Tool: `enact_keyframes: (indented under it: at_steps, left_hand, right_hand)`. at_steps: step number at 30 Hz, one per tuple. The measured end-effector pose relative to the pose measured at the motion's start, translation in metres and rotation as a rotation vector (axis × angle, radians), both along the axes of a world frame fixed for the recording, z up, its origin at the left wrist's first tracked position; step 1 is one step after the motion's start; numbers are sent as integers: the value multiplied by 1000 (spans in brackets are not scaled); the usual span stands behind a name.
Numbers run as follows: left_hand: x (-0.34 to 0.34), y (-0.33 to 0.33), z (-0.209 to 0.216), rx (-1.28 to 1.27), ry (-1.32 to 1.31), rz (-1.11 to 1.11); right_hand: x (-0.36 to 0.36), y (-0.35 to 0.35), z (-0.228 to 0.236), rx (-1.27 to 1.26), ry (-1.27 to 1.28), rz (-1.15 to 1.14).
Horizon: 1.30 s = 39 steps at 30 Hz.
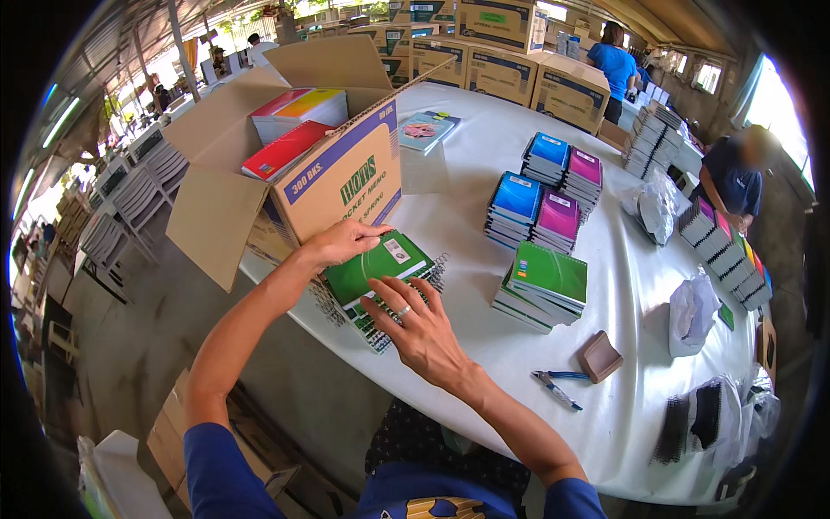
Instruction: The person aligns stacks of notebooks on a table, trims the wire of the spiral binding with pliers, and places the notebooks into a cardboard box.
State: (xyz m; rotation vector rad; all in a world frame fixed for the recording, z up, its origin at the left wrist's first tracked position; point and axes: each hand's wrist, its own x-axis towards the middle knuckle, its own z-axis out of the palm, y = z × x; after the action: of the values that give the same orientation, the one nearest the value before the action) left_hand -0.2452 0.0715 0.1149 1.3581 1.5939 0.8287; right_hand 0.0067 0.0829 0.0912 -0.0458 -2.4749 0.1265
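A stack of green spiral notebooks (373, 265) lies at the table's near left edge, against the front of an open cardboard box (333, 186). My left hand (340, 244) grips the stack's far left edge, its fingers bent over the top cover. On the near right side, my right hand (415, 327) rests its spread fingers over the notebooks' edges. Wire coils stick out at the stack's sides. Inside the box are red notebooks (285, 149) and a stack with a red and yellow top (309, 105).
Right of my hands stand more green notebooks (551, 272), blue ones (516, 197) and purple ones (558, 214). Pliers (558, 387) lie beside a brown curved block (601, 356). Plastic bags (692, 316) and notebook stacks line the right side, where a person (733, 177) works. Closed boxes (501, 71) stand behind.
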Motion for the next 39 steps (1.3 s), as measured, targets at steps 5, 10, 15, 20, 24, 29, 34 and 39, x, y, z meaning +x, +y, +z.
enact_keyframes:
  at_steps: [5, 10, 15, 20, 24, 29, 34, 39]
  left_hand:
    - [11, 3, 0, 19, 179, 26]
    - [18, 2, 6, -57, -20, 131]
    - [8, -14, -8, 208, 435, 117]
    - [89, -61, 13, 935, 348, 531]
    - [112, -74, -29, 1088, 468, 663]
    - [111, -70, -47, 1071, 722, 628]
    - [113, -71, -19, 1260, 639, 547]
    - [48, -38, 22, 466, 235, 445]
  right_hand:
    - [8, 12, -27, 26, -28, -40]
    - [0, 18, -23, -266, 186, -61]
    - [-6, 37, -15, -137, 147, -62]
    - [-15, 96, 13, -270, 115, -237]
    - [-48, 116, 12, -290, -276, -254]
    - [-58, 76, 20, -240, -554, -270]
    - [-37, 82, 5, 18, 274, -270]
    - [17, 40, -2, -276, 279, 45]
